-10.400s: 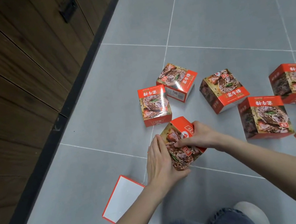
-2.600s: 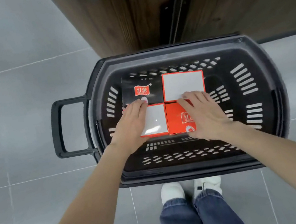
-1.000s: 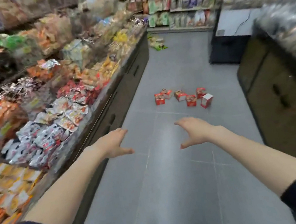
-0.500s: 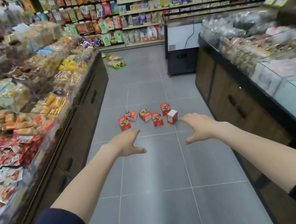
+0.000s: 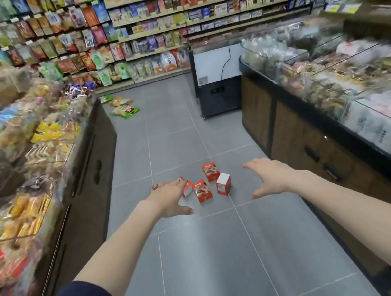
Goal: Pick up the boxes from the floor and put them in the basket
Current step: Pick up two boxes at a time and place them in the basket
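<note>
Several small red boxes lie on the grey tiled floor of a shop aisle ahead of me: one with a food picture (image 5: 202, 191), one behind it (image 5: 210, 171), one showing a white side (image 5: 223, 183), and others partly hidden behind my left hand. My left hand (image 5: 169, 199) is stretched forward, fingers spread, holding nothing, in front of the leftmost boxes. My right hand (image 5: 269, 177) reaches forward too, fingers straight and empty, to the right of the boxes. Both hands are in the air, well short of the boxes. The basket is out of view.
A low counter with snack packets (image 5: 19, 155) lines the left side. A glass-topped counter on wooden cabinets (image 5: 315, 134) lines the right. A dark and white cabinet (image 5: 218, 85) stands at the aisle's far end. Green and yellow bags (image 5: 125, 109) lie on the floor further back.
The view has drawn closer to the boxes over the last second. Both empty hands stay stretched forward; the left one now overlaps the leftmost boxes.
</note>
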